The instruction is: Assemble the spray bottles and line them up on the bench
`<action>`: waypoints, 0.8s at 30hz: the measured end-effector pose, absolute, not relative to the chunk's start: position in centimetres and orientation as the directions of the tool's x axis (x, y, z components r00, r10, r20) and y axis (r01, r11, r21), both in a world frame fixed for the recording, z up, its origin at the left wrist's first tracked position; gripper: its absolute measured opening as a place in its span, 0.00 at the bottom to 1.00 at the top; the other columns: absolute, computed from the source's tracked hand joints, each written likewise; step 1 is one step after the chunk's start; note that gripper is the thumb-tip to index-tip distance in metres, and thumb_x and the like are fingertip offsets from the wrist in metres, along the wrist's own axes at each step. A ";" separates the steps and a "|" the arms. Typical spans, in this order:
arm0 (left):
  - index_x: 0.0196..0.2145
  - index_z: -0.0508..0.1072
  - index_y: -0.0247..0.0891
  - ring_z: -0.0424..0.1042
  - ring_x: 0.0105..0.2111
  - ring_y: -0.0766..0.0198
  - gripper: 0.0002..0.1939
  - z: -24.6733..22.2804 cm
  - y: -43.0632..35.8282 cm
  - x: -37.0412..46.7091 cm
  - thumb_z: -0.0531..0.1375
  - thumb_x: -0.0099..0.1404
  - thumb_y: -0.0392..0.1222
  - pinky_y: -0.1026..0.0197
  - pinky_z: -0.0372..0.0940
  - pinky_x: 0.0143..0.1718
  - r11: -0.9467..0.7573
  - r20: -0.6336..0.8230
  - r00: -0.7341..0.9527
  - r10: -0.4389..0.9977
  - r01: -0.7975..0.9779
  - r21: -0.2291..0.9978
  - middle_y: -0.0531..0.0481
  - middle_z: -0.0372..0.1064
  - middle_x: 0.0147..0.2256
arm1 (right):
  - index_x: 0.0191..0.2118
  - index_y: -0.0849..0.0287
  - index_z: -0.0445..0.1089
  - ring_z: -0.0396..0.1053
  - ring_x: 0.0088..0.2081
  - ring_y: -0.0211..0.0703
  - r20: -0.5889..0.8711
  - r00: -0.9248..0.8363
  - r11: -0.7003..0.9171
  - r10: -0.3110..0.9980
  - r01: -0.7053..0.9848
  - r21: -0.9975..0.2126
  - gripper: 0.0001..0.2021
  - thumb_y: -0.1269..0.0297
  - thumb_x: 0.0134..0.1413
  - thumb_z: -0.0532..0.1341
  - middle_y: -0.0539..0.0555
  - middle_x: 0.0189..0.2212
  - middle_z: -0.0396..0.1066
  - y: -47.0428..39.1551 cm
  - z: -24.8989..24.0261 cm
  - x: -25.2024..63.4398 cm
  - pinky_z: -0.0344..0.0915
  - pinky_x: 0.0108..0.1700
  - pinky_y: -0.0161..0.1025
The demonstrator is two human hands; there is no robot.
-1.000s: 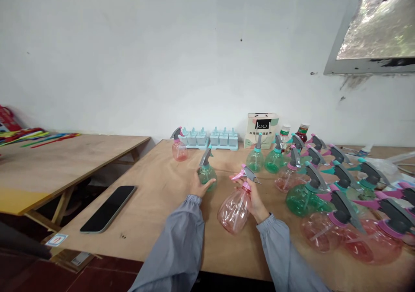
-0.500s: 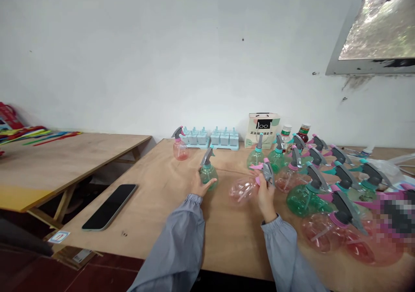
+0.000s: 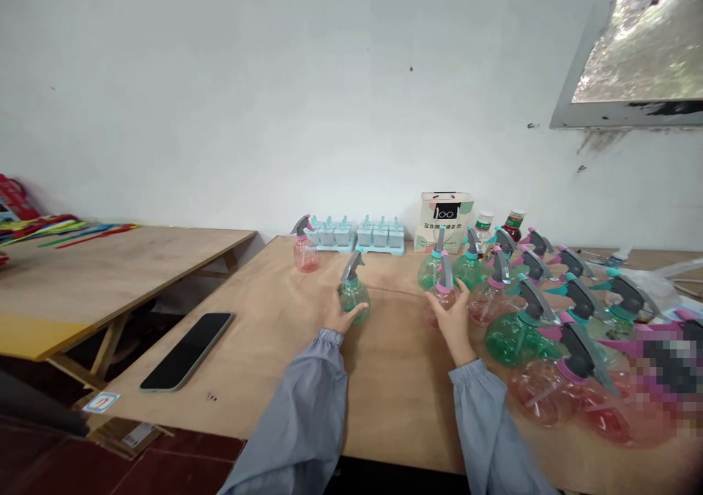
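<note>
My left hand [image 3: 341, 316] is wrapped round a green spray bottle [image 3: 354, 297] with a grey and turquoise trigger head, which stands upright on the table. To its right, my right hand [image 3: 455, 323] is at the body of a pink spray bottle [image 3: 442, 296], also upright, thumb on the near left side and fingers on the right. My palm hides much of this bottle. Another pink spray bottle [image 3: 306, 255] stands alone farther back on the left. Several pink and green spray bottles, among them a green one [image 3: 510, 337], crowd the right side.
Two light-blue ice-pop moulds [image 3: 380, 237] stand by the wall beside a printed paper bag [image 3: 444, 224]. Two capped bottles, one dark red [image 3: 514, 224], are behind the sprayers. A phone [image 3: 187, 352] lies at left on the wooden table [image 3: 263, 392]; a second table [image 3: 137, 261] adjoins.
My right hand has turned the tilted pink spray bottle upright and shifted slightly right, its grip moving from the neck area to the body. My left hand and the green bottle have stayed put.
</note>
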State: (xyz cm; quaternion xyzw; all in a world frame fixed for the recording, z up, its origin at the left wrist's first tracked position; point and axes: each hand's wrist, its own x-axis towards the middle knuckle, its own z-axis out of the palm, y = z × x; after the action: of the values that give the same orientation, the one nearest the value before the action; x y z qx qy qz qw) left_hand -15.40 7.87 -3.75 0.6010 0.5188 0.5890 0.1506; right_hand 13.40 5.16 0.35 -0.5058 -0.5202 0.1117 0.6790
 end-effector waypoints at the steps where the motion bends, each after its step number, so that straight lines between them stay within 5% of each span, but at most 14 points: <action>1: 0.55 0.62 0.41 0.68 0.55 0.45 0.42 -3.7 7.8 -15.4 0.71 0.48 0.61 0.39 0.61 0.59 -0.417 0.553 -0.231 0.800 0.448 0.791 0.40 0.68 0.51 | 0.58 0.60 0.57 0.68 0.52 0.54 0.589 0.447 0.451 0.673 0.383 -0.806 0.40 0.44 0.43 0.68 0.65 0.52 0.68 5.4 0.0 13.4 0.64 0.54 0.52; 9: 0.56 0.61 0.40 0.67 0.57 0.44 0.43 -3.2 7.4 -15.2 0.71 0.48 0.58 0.40 0.62 0.59 -0.415 0.552 -0.227 0.803 0.453 0.789 0.38 0.66 0.54 | 0.58 0.64 0.61 0.60 0.58 0.61 0.662 0.480 0.410 0.575 0.532 -0.741 0.39 0.37 0.50 0.62 0.69 0.54 0.63 6.5 -1.5 14.1 0.56 0.61 0.59; 19: 0.56 0.61 0.40 0.68 0.57 0.45 0.43 -3.2 7.3 -15.0 0.72 0.47 0.56 0.40 0.62 0.59 -0.404 0.527 -0.213 0.823 0.433 0.806 0.39 0.68 0.53 | 0.68 0.68 0.47 0.51 0.67 0.64 0.684 0.482 0.421 0.548 0.548 -0.723 0.52 0.37 0.48 0.64 0.76 0.65 0.52 7.0 -2.5 13.8 0.50 0.65 0.61; 24: 0.57 0.61 0.39 0.68 0.56 0.44 0.44 -3.6 7.3 -14.8 0.72 0.47 0.55 0.39 0.62 0.59 -0.424 0.526 -0.170 0.834 0.413 0.806 0.38 0.67 0.53 | 0.65 0.67 0.52 0.55 0.64 0.63 0.698 0.470 0.451 0.540 0.538 -0.712 0.46 0.39 0.50 0.63 0.74 0.62 0.57 7.2 -2.7 13.5 0.52 0.64 0.61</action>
State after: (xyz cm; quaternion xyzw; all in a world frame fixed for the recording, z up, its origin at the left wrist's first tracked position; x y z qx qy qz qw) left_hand -14.77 7.31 -3.59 0.6177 0.5046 0.5748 0.1829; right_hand 13.49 7.18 -2.69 -0.5239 -0.5146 0.0007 0.6787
